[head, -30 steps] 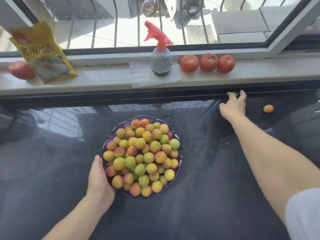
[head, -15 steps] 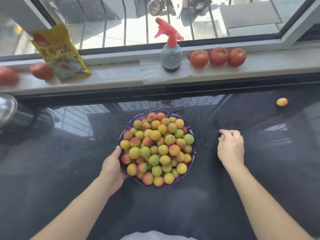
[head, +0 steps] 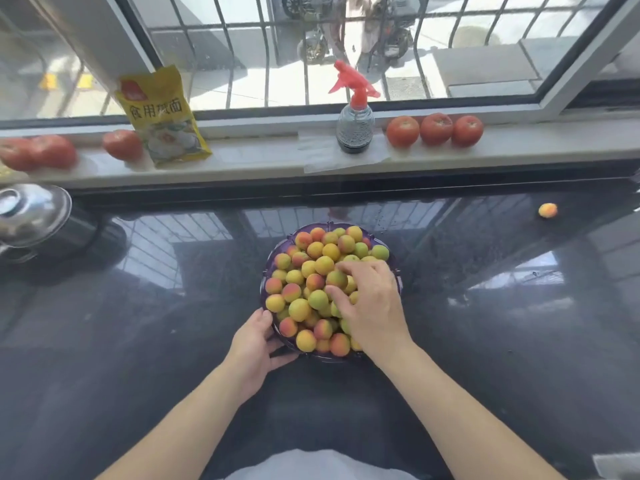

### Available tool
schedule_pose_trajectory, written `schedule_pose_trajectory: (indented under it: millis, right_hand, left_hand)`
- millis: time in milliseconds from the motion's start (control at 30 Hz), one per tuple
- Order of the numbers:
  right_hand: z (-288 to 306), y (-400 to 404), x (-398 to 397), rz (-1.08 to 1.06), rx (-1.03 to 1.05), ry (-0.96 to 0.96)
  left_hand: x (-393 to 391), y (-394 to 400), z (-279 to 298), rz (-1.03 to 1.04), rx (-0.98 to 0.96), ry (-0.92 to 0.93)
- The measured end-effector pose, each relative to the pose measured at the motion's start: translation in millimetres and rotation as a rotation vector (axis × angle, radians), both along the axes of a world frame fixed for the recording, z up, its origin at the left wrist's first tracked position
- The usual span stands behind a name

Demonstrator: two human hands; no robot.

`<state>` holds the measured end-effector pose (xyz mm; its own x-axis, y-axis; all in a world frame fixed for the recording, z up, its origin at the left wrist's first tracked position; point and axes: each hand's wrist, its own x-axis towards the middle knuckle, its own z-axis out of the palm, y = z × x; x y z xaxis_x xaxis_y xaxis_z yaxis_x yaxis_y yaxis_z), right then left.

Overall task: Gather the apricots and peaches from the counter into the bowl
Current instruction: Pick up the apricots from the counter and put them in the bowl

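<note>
The right hand (head: 372,306) has come in from the counter and is now lying over the heaped fruit in the purple bowl (head: 268,268); whether its curled fingers are gripping a fruit, I cannot tell. The left hand (head: 254,344) is grasping the bowl's near-left rim. One apricot (head: 547,210) is waiting far right on the counter (head: 485,341), so the task looks nearly done.

2 bare forearms are seen, with no sleeves reaching the wrists and no watch, ring or band on the left hand (head: 254,344) or the right hand (head: 370,303). A pale, whitish garment (head: 311,465) is glimpsed at the bottom edge, plain and unmarked where shown.
</note>
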<state>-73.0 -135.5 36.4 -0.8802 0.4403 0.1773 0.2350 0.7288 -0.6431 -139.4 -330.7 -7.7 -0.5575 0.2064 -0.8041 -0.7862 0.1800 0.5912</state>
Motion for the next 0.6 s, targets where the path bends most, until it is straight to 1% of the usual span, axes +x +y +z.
schedule_pose_trajectory:
  millis: [67, 133, 200, 267, 367, 433, 500, 600]
  right_hand:
    - [-6.9, -5.1, -14.5, -0.002, 0.128, -0.064]
    - [-13.8, -6.2, -19.9, -0.01, 0.198, -0.134]
    - [-18.3, -5.6, -19.4, -0.017, 0.215, -0.157]
    - [-19.9, -4.1, -17.1, -0.011, 0.199, -0.155]
    - [-18.7, 3.0, -8.2, -0.022, 0.069, -0.07]
    - [-20.0, 17.9, 3.3, -0.143, -0.077, -0.014]
    - [-30.3, 42.2, 20.9, -0.308, -0.173, -0.047]
    - [-52.0, 83.5, 57.4, -0.498, -0.221, -0.163]
  left_hand:
    - [-2.7, -1.2, 1.7, -0.024, -0.017, 0.015]
    - [-6.2, -1.6, 5.4, -0.048, -0.029, 0.021]
    - [-10.4, -1.9, 7.5, -0.062, -0.032, 0.018]
    - [-15.5, -3.3, 9.5, -0.012, -0.001, 0.015]
    - [-23.4, -1.3, 12.9, 0.123, 0.092, -0.011]
    - [-24.6, 8.3, 17.5, 0.115, 0.141, -0.057]
    - [-24.2, 19.8, 17.6, 0.044, 0.188, -0.113]
    - [-24.0, 34.8, 14.7, -0.005, 0.23, -0.157]
